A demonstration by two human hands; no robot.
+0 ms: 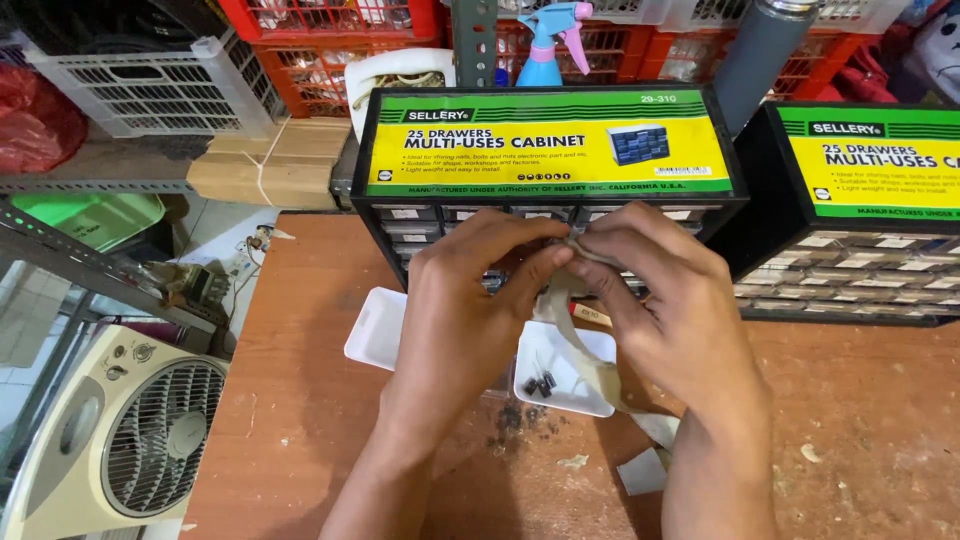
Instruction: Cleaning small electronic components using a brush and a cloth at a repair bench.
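Closest in, both hands are working over the wooden bench (300, 400). The left hand (470, 300) and right hand (660, 300) are pinching the top end of a pale, cream-coloured strip (590, 365), each grip closed on it with thumb and fingertips. The strip is hanging down limp, trailing over a white tray (575, 385) holding a few small dark parts (541, 383). Behind them a black drawer cabinet (550, 150) is standing, with a blue spray bottle (547, 45) further back.

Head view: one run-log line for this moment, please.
left hand: pinching tape strip | right hand: pinching same strip | below: white tray, small dark parts
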